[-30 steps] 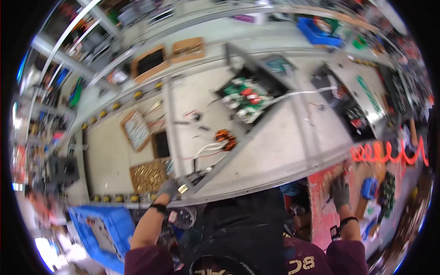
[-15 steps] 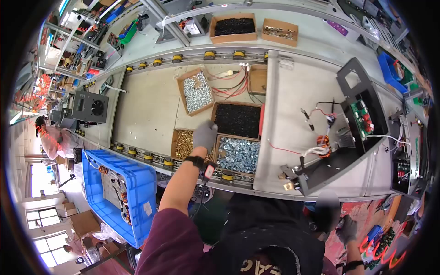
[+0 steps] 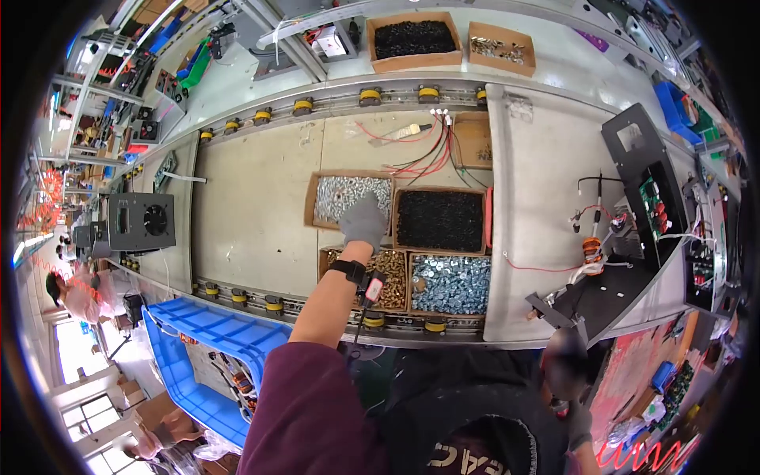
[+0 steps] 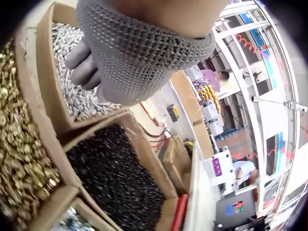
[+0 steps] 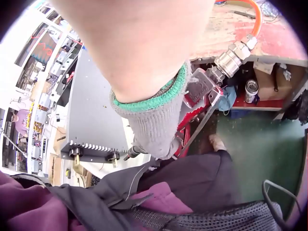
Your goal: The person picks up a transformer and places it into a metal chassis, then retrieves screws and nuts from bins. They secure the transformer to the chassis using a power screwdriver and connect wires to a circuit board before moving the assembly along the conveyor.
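My left hand [image 3: 365, 222], in a grey glove, reaches into a cardboard box [image 3: 309, 199] of small silver fasteners. In the left wrist view its bent fingers [image 4: 85, 67] rest among the pieces; the thumb is hidden, so I cannot tell whether it pinches one. Close by are boxes of black screws [image 3: 439, 222], brass-coloured fasteners [image 3: 391, 279] and bluish metal fasteners [image 3: 451, 281]. Low at the right, my gloved right hand [image 3: 580, 427] grips a red-and-silver air tool [image 5: 197, 91]. A metal fitting [image 5: 231, 60] joins that tool to an orange hose [image 5: 258, 24]; the glove covers part of its body.
An opened black metal case [image 3: 633, 253] with a circuit board and copper coil [image 3: 592, 250] lies on the right panel. Wires [image 3: 435, 154] lie behind the boxes. A blue crate [image 3: 170, 348] stands at the bench's front left; a grey fan unit [image 3: 142, 220] sits farther left.
My left hand has gone from the bench's front edge to the brass fasteners, then up to the silver ones. That silver box has turned straighter. My right hand has come from the red surface toward my body.
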The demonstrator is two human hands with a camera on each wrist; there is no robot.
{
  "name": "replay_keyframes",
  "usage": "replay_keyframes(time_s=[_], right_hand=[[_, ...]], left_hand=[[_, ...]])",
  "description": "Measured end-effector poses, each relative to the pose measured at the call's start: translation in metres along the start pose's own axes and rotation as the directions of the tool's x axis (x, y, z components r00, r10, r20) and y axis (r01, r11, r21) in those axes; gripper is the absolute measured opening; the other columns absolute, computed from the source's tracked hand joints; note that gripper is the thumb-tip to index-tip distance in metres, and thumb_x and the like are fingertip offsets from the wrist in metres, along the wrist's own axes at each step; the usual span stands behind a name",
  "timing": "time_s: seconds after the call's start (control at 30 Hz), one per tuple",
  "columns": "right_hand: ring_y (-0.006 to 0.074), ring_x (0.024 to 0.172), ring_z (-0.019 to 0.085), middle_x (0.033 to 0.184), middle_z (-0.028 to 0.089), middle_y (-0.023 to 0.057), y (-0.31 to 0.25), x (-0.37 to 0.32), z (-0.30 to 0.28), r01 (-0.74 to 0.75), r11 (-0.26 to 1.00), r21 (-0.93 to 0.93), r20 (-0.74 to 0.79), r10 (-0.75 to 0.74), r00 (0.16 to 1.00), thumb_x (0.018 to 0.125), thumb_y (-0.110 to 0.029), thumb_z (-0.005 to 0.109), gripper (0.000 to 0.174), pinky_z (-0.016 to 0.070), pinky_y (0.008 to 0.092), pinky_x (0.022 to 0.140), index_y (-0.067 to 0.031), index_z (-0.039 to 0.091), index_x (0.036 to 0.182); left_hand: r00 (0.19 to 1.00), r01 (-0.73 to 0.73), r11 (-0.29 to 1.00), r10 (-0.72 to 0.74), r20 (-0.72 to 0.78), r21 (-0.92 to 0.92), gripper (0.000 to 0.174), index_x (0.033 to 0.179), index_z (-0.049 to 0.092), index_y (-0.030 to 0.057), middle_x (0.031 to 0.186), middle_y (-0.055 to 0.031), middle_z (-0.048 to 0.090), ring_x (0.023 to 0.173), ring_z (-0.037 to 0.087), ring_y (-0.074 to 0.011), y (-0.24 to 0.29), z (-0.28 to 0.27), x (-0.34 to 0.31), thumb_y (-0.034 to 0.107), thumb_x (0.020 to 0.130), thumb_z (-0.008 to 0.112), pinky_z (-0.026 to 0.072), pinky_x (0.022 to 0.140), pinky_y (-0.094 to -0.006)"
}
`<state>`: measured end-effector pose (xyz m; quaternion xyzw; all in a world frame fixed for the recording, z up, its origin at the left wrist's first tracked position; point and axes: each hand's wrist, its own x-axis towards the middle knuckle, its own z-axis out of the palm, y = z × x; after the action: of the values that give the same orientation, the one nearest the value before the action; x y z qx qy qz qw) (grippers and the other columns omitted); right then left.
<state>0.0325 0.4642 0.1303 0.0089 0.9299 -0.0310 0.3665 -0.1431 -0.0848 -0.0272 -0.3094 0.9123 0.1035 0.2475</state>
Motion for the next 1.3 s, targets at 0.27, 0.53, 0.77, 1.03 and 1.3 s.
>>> replay_keyframes(time_s=[0.27, 0.53, 0.77, 1.03, 1.3], right_hand=[[0.0400, 0.069, 0.061, 0.073, 0.063, 0.0159, -0.040, -0.003, -0.003, 0.156, 0.983, 0.093, -0.098, -0.146, 0.984, 0.061, -0.022, 0.071, 0.045, 0.0462, 0.0485, 0.059, -0.0127, 0.051, 0.100], [0.0391, 0.070, 0.061, 0.074, 0.063, 0.0159, -0.085, -0.013, -0.027, 0.264, 0.927, 0.267, -0.132, -0.236, 0.963, 0.063, -0.019, 0.070, 0.043, 0.0479, 0.0479, 0.061, -0.0088, 0.051, 0.100], [0.0393, 0.071, 0.062, 0.077, 0.064, 0.0160, -0.101, -0.019, -0.033, 0.264, 0.937, 0.231, -0.118, -0.242, 0.963, 0.065, -0.018, 0.069, 0.043, 0.0484, 0.0478, 0.062, -0.0098, 0.052, 0.104], [0.0396, 0.072, 0.062, 0.078, 0.064, 0.0156, -0.120, -0.010, -0.047, 0.340, 0.908, 0.246, -0.123, -0.319, 0.940, 0.065, -0.020, 0.070, 0.041, 0.0480, 0.0482, 0.062, -0.0102, 0.055, 0.102], [0.0364, 0.073, 0.062, 0.080, 0.064, 0.0146, -0.112, -0.002, -0.087, 0.479, 0.857, 0.192, -0.301, -0.413, 0.859, 0.066, -0.029, 0.074, 0.048, 0.0482, 0.0441, 0.063, -0.0077, 0.055, 0.105]], left_hand=[[0.983, -0.072, 0.977, 0.036, -0.182, -0.198, 0.023, 0.098, 0.065, 0.0115, 0.097, -0.0151, 0.064, 0.091, 0.064, -0.0325, -0.035, 0.028, 0.011, 0.020, 0.077, 0.067, 0.0509, 0.079, -0.0397], [0.910, -0.183, 0.971, 0.107, -0.401, -0.156, 0.016, 0.091, 0.068, 0.0099, 0.088, -0.0156, 0.065, 0.089, 0.063, -0.0334, -0.031, 0.022, -0.002, 0.017, 0.076, 0.067, 0.0491, 0.080, -0.0412], [0.989, -0.146, 0.888, 0.132, -0.064, -0.437, 0.038, 0.118, 0.057, 0.0101, 0.106, -0.0187, 0.063, 0.087, 0.064, -0.0358, -0.064, 0.026, 0.030, 0.016, 0.082, 0.062, 0.0521, 0.081, -0.0402], [0.930, 0.294, -0.486, 0.344, 0.129, -0.823, 0.034, 0.123, 0.049, 0.0017, 0.117, -0.0159, 0.056, 0.103, 0.060, -0.0256, -0.084, -0.005, -0.030, 0.020, 0.094, 0.051, 0.0545, 0.082, -0.0325], [0.770, 0.277, -0.151, 0.625, 0.125, -0.949, 0.022, 0.112, 0.056, 0.0034, 0.095, -0.0104, 0.063, 0.083, 0.062, -0.0159, 0.033, -0.037, -0.125, 0.015, 0.093, 0.056, 0.0514, 0.065, -0.0249]])
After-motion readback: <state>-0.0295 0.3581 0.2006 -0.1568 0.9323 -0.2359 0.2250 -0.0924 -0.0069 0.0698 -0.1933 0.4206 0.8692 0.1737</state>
